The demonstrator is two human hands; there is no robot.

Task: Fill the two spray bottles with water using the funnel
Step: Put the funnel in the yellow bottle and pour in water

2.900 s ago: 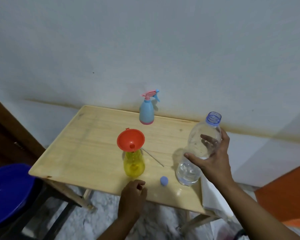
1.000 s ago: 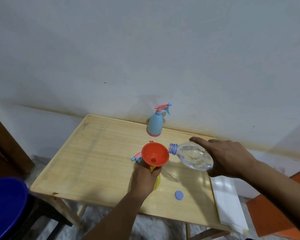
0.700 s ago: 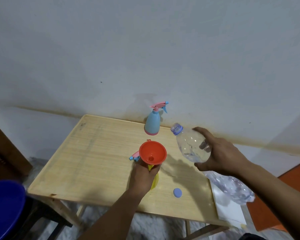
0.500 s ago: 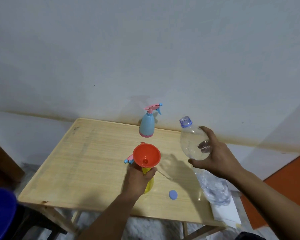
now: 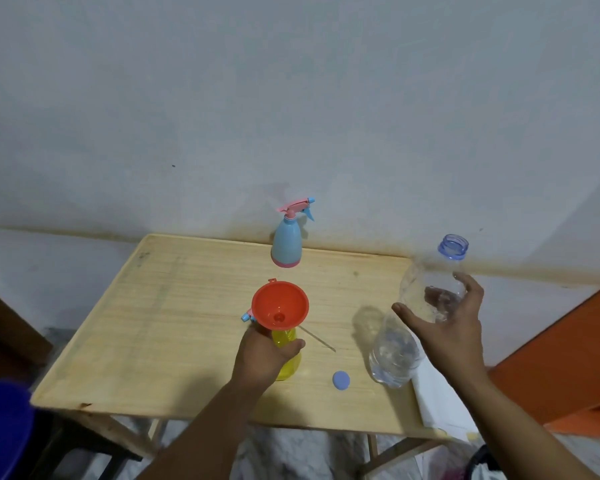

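Left hand: the left hand grips the neck and shoulder of the yellow spray bottle, thumb curled round its right side.
Yellow spray bottle: it stands upright on the wooden table, near the front edge and about midway across; part of its pink and blue trigger head pokes out to the left, under the funnel's rim.
Funnel: the orange funnel sits in the mouth of the yellow bottle, bowl facing up, roughly upright.
Right hand: the right hand holds the clear water bottle round its upper half, thumb on the near side, fingers wrapped behind and showing through the plastic.
Water bottle: uncapped, blue neck ring at the top, leaning to the right; its base is at the table's right front part, though I cannot tell whether it touches the wood. A little water sits in the bottom.
Cap: the blue cap lies on the table between the two bottles, nearer the front edge.
Blue spray bottle: the light blue spray bottle, with pink trigger head on, stands upright at the back edge by the wall, well apart from both hands.
Thin rod: a thin rod lies on the wood just right of the yellow bottle.
Left corner: a dark blue basin shows at the lower left, off the table.
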